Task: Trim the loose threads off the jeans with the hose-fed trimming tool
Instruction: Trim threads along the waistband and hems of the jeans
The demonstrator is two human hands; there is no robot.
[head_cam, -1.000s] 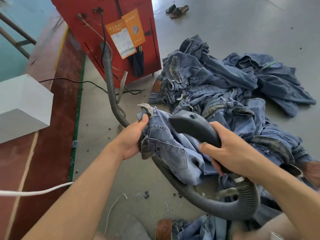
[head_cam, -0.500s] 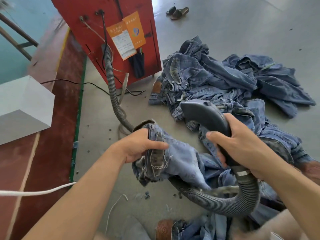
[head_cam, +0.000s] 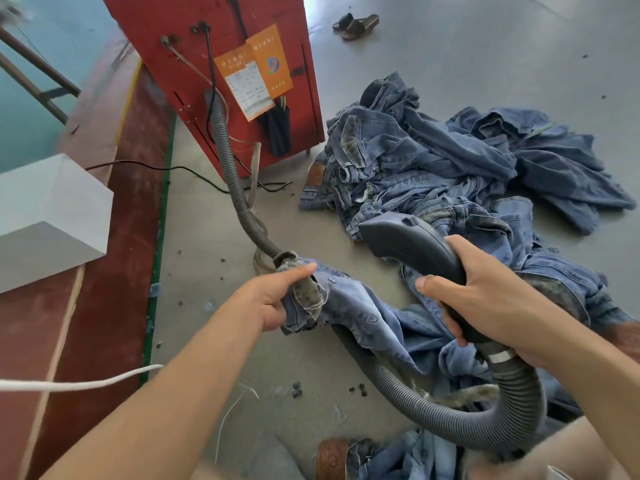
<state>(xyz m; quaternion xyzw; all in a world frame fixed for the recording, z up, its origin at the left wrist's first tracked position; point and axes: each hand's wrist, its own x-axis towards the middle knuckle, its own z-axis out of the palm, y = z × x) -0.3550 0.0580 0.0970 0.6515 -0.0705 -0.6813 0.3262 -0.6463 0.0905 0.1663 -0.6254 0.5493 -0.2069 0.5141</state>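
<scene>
the left hand point(head_cam: 273, 299) pinched the frayed hem of a faded blue denim jeans leg point(head_cam: 349, 306), white threads still hanging there. just right of that grip, the right hand point(head_cam: 485, 299) clasped the dark grey plastic trimming tool point(head_cam: 412, 244), its head clear of the cloth. trimming looked barely begun; a heap of jeans point(head_cam: 433, 161) lay beyond.

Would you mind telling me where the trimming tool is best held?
Hold the trimming tool by its narrow rear neck, just above the hose, coming from the right, as the right hand does; its wide head points left at the jeans.
</scene>
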